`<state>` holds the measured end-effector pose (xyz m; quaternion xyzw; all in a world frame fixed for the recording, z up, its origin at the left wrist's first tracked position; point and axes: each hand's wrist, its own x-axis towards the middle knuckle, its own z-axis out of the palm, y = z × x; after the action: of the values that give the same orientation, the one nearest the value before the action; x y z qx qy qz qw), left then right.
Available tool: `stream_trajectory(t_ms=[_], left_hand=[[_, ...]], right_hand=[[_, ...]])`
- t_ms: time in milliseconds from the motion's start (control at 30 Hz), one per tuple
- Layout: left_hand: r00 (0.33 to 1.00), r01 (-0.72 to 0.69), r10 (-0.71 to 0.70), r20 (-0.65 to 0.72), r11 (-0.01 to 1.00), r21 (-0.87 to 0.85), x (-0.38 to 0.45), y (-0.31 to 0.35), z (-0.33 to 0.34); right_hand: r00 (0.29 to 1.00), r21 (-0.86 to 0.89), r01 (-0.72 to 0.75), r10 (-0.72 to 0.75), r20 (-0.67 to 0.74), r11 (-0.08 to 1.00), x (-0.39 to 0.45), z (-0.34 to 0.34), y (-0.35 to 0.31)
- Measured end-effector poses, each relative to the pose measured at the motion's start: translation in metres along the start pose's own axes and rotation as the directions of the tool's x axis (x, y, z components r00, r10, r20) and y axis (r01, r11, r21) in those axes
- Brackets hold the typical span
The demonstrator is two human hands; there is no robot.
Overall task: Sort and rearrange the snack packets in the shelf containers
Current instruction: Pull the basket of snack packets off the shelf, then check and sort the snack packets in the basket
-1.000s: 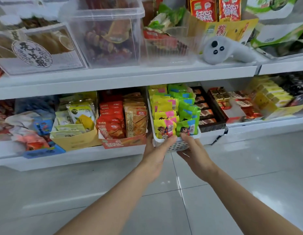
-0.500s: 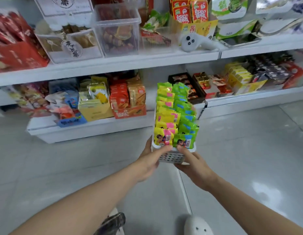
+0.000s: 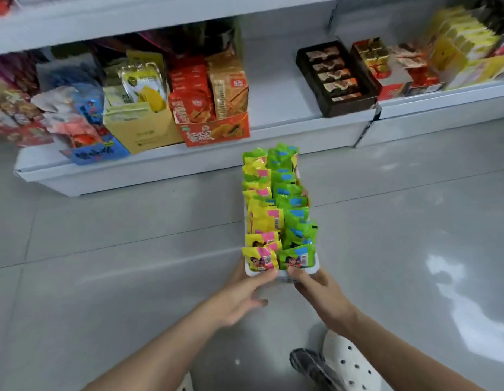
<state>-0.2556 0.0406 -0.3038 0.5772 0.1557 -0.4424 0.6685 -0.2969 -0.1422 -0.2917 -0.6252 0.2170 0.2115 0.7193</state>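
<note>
A narrow white basket (image 3: 284, 278) is out of the shelf, low over the grey floor. Two rows of snack packets fill it: yellow-and-pink ones (image 3: 260, 221) on the left, green-and-blue ones (image 3: 294, 218) on the right. My left hand (image 3: 242, 297) grips the basket's near left corner, thumb over the rim. My right hand (image 3: 319, 292) grips the near right corner the same way. The basket's far end points at the bottom shelf (image 3: 276, 108), where a bare gap shows between the boxes.
On the bottom shelf, an orange-red box of packets (image 3: 214, 131) and a yellow box (image 3: 143, 131) stand left of the gap. A dark chocolate tray (image 3: 334, 77) stands right of it. My feet in a white clog (image 3: 349, 362) are below the hands.
Both hands have pulled the basket out of the shelf gap and brought it down towards the floor. The view has tilted downward, so the upper shelf has left the frame.
</note>
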Motion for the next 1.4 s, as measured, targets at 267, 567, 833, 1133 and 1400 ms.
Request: stream_trajectory(t_ms=[267,567,833,1133,1400], left_hand=[[0.991,-0.124,0.132,-0.015,0.962,0.243,0.014,0.007,-0.027],[1.0,-0.013,0.015,0.001,0.835,0.55,0.008,0.019,-0.065],[0.993,0.064,-0.121,0.005,0.557,0.828,-0.013,0.09,-0.075],[0.987,-0.054,0.158,-0.007,0.377,0.925,-0.082,0.112,-0.022],[0.955,-0.048,0.295,-0.04,0.285,0.957,-0.141,0.093,-0.018]], right_hand=[[0.999,-0.16,0.012,-0.004,0.053,0.987,0.025,-0.004,0.01],[0.963,-0.588,-0.028,0.179,0.2,0.809,0.021,-0.024,0.013],[0.946,-0.831,-0.176,0.324,0.006,0.528,0.008,-0.052,-0.067],[0.997,-0.876,0.069,-0.053,0.05,0.478,-0.067,-0.008,-0.118],[0.988,-0.904,0.114,-0.146,0.058,0.412,-0.115,0.017,-0.121]])
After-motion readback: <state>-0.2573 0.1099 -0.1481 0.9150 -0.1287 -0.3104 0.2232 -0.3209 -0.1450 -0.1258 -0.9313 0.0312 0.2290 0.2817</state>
